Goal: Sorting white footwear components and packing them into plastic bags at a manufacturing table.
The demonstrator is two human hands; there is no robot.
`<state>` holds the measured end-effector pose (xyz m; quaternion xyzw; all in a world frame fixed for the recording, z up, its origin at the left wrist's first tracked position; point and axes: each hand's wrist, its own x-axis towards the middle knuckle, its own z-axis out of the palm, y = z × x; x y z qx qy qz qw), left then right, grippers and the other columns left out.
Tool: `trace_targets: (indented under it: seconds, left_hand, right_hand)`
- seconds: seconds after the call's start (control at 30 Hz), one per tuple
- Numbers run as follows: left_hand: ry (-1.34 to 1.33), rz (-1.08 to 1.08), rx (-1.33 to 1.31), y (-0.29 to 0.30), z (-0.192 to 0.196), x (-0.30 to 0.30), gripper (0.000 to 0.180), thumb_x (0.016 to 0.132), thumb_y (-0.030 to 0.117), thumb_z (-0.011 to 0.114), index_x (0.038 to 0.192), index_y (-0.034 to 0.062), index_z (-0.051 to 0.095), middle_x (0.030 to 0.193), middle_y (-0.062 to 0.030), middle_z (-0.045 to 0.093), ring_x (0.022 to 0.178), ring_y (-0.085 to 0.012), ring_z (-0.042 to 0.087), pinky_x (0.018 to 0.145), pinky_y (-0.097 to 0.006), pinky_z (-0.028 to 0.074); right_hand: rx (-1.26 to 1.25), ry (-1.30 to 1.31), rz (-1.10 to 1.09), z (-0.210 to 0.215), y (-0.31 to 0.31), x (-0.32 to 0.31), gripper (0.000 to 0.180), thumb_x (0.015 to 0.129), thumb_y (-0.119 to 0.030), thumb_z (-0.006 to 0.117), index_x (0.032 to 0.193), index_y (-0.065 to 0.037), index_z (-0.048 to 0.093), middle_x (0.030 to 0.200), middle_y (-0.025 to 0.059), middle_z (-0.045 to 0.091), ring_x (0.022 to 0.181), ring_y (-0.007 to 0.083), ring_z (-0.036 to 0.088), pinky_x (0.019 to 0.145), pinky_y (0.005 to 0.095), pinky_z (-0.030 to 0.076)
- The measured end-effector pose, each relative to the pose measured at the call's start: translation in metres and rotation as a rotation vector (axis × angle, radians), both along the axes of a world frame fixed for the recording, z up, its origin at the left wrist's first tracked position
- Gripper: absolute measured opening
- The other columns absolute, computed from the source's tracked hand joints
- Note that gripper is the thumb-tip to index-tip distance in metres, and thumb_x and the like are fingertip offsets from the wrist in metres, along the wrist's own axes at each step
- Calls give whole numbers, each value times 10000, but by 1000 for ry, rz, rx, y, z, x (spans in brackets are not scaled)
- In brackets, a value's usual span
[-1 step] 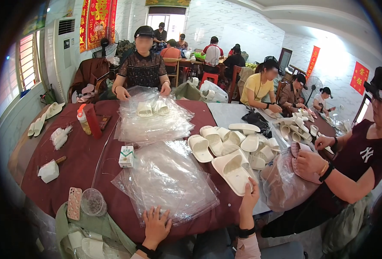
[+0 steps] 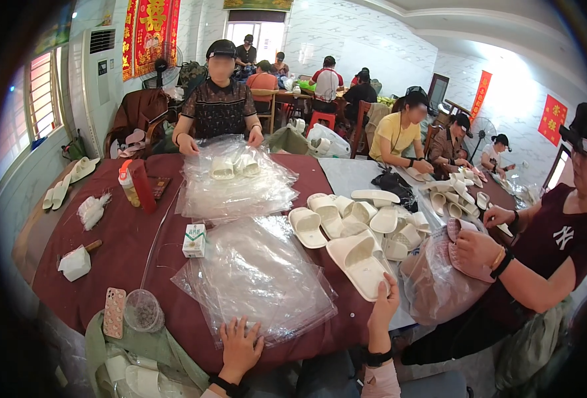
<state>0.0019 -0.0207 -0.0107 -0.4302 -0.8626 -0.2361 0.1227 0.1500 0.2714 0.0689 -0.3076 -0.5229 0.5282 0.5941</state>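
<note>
My right hand [image 2: 382, 306] grips a white slide slipper [image 2: 361, 270] by its near end, with the strap end toward the slipper pile. Flat on the near edge of a stack of clear plastic bags [image 2: 260, 272] rests my left hand [image 2: 239, 343], fingers spread and holding nothing. Beyond the held slipper lies a heap of white slippers [image 2: 324, 215]. Across the table a person handles a second stack of clear bags [image 2: 240, 194] with a pair of white slippers [image 2: 223, 168] on top.
Left of the bags stand a small white-and-green box [image 2: 194, 241], a bottle [image 2: 129, 186], a phone [image 2: 114, 312] and a clear tub [image 2: 144, 310]. At right, a co-worker holds pink slippers [image 2: 462, 249] over a plastic bag [image 2: 432, 282]. Below left, a green sack [image 2: 98, 351] holds bagged slippers.
</note>
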Motion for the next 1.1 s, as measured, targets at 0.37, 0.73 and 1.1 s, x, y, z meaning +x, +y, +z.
trace_targets:
  seconds: [0.37,0.73,1.1]
  left_hand:
    - [12,-1,-14,3,1,-4,396,815,328,631,1183,182,632,1293,-164,501,1235,-387,402,1063,-581,227]
    - [11,4,-7,3,3,-2,392,813,324,634,1178,179,636,1278,-167,511,1226,-392,410,1064,-582,225]
    - [8,4,-13,4,2,-4,392,816,325,633,1182,181,633,1291,-162,505,1231,-392,405,1070,-579,220]
  right_hand:
    - [-78,382,99,47,-31,5,255,946,-55,522,1195,-3,502,1148,142,578,1002,209,616,860,317,523]
    - [-54,468,196,74,-64,15,271,941,-72,530,1199,-7,482,1144,158,585,1033,228,619,880,333,534]
    - [-159,524,279,79,-73,13,247,959,-112,508,1189,-25,491,1140,151,600,1016,230,635,840,333,566]
